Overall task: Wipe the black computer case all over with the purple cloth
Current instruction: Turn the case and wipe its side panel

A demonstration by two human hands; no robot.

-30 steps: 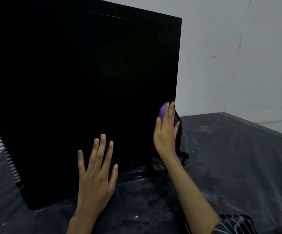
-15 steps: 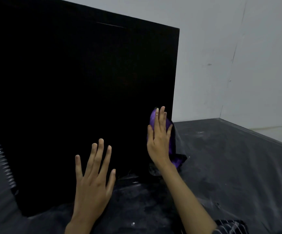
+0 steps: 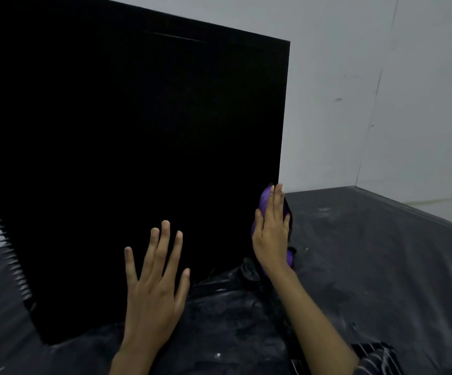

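Observation:
The black computer case [image 3: 138, 158] stands upright on the dark floor sheet and fills the left and middle of the view. My left hand [image 3: 157, 282] lies flat against its lower front face, fingers straight and spread. My right hand [image 3: 272, 231] presses the purple cloth [image 3: 264, 197] with straight fingers against the case's lower right edge. Most of the cloth is hidden under that hand; a purple fold shows above the fingers and another near the wrist.
A dusty black plastic sheet [image 3: 368, 266] covers the floor. White walls [image 3: 381, 90] meet in a corner behind and to the right of the case. A striped sleeve [image 3: 373, 358] shows at the bottom right.
My right hand slid the cloth down the case's right edge, then a little back up. My left hand stayed flat on the front face.

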